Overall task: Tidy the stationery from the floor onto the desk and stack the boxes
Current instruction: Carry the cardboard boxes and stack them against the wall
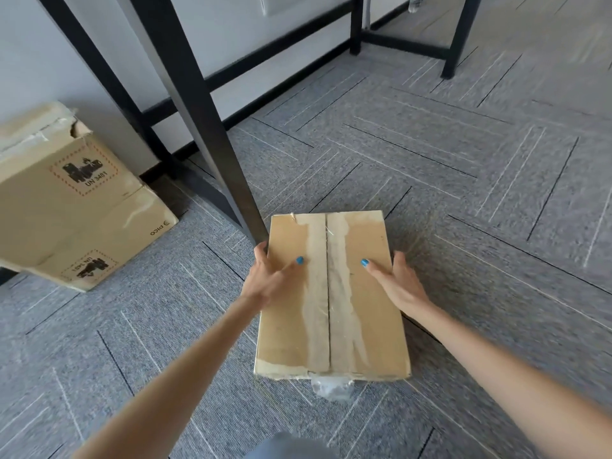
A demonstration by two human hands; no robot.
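Bare forearms reach down to the taped cardboard box (361, 303) on the carpet (463, 180) beside the desk leg (205, 120). The left hand (271, 279) and right hand (399, 286) clasp its sides, thumbs on top. Stacking looks begun; next it needs a level lift toward the larger carton (76, 200).

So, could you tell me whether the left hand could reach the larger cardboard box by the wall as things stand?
Probably yes, once it lets go: the left hand grips the small box, and only bare carpet lies between it and the larger box. The desk leg stands beyond that path.
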